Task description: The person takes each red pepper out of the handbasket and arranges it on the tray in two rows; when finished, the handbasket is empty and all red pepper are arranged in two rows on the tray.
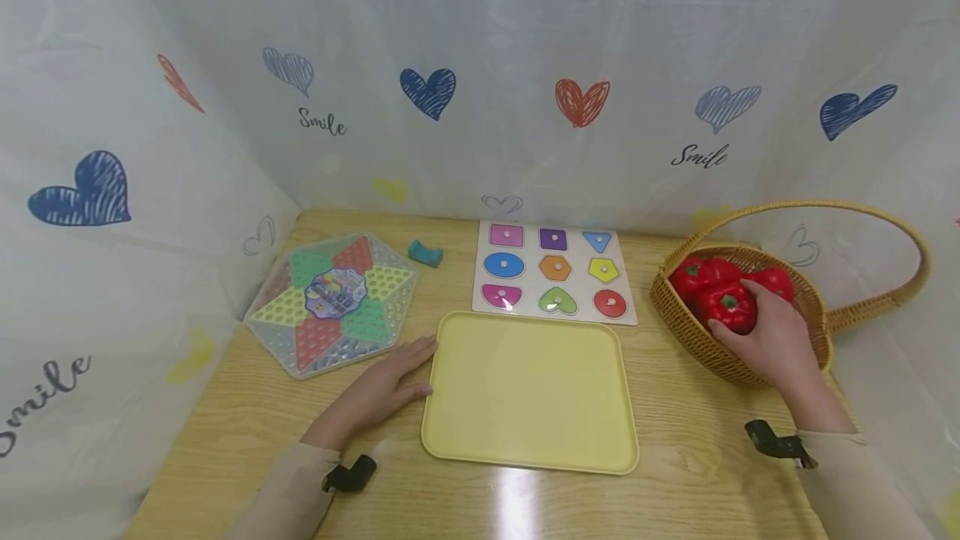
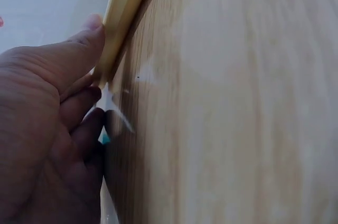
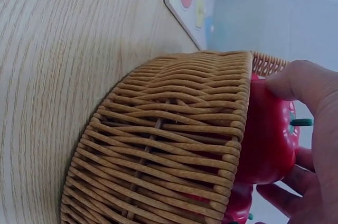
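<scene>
My right hand [image 1: 776,338] reaches into the wicker basket [image 1: 678,322] and grips a red bell pepper [image 1: 727,309], thumb on one side and fingers on the other. In the right wrist view this pepper [image 3: 266,134] sits at the basket's rim, its green stem toward my palm. More red peppers [image 1: 693,276] lie around it in the basket. My left hand [image 1: 382,386] rests on the table with its fingers extended, fingertips at the left edge of the yellow tray [image 1: 528,394]. The left wrist view shows the thumb against the tray's side [image 2: 119,23].
Behind the tray lies a shape puzzle board [image 1: 555,273] with knobbed colored pieces. A hexagonal Chinese checkers board [image 1: 333,302] lies at the left, with a small teal object [image 1: 425,253] beside it. The basket's tall handle [image 1: 911,252] arches toward the right. A heart-printed curtain [image 1: 502,40] surrounds the table.
</scene>
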A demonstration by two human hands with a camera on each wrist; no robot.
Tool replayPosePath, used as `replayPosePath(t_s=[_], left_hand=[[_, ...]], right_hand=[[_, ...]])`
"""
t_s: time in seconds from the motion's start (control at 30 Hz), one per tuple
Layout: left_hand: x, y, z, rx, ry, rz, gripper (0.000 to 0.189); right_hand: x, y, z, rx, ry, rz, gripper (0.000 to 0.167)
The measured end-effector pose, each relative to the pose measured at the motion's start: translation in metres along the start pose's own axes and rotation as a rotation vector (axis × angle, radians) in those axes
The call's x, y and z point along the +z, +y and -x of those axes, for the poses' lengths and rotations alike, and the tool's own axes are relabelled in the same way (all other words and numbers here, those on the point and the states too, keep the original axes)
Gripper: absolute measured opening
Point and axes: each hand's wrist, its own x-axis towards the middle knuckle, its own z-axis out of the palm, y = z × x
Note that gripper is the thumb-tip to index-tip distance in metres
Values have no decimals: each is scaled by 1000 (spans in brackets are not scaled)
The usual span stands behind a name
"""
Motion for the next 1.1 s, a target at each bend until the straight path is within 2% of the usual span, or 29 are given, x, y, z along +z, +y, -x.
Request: replayPosePath(t_s=[0.37, 0.73, 1.1], left_hand=[[1, -1, 0, -20, 1, 27, 69], [2, -4, -1, -6, 13, 42, 69], [1, -5, 0, 9, 22, 43, 68]], right_hand=[[-3, -5, 1, 76, -19, -70, 91], [-7, -17, 0, 34, 1, -129, 87], [-13, -33, 4, 53, -4, -172, 88]])
